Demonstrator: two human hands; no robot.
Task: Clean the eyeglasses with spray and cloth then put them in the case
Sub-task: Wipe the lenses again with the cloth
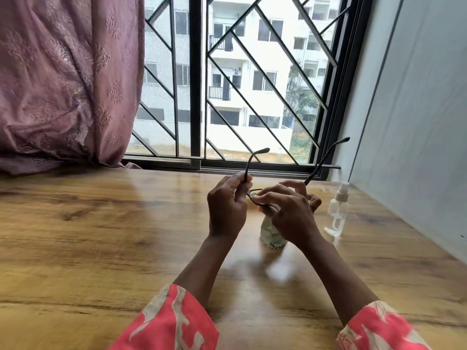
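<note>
While left hand (226,210) grips eyeglasses (249,170), right hand (288,213) pinches cloth (271,236) on lens.

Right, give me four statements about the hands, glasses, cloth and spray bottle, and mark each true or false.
1. The left hand holds the eyeglasses by one temple arm. True.
2. The spray bottle lies on its side. False: it stands upright on the table.
3. The right hand holds a cloth at the glasses. True.
4. The temple arms are folded shut. False: both stick out, unfolded.
</note>
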